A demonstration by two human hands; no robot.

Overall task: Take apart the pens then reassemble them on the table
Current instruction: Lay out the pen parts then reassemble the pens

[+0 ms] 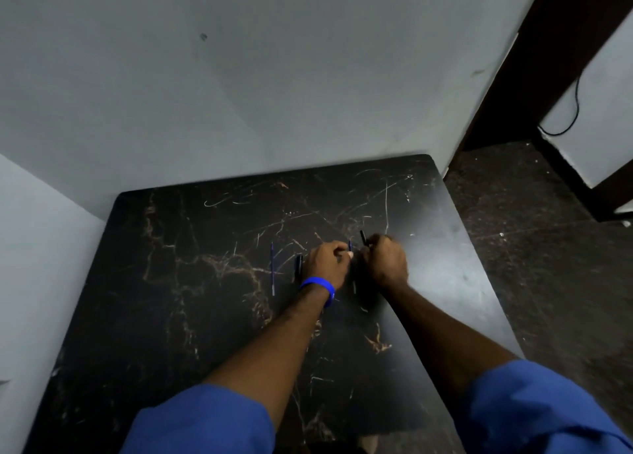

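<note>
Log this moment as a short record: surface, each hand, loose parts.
surface: dark marbled table
left hand: pinches a thin blue refill; blue wristband on the wrist
right hand: closed on a black pen barrel
loose parts: thin blue refill and black pen piece lying left of the hands
assembly state: cannot tell

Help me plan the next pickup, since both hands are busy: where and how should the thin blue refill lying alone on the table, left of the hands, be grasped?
Pinch the thin blue refill near its middle, coming straight down from above with the left hand, the closer one. It lies flat on the table pointing away from the person, with bare surface on both long sides, so fingertips probably fit across its width.
</note>
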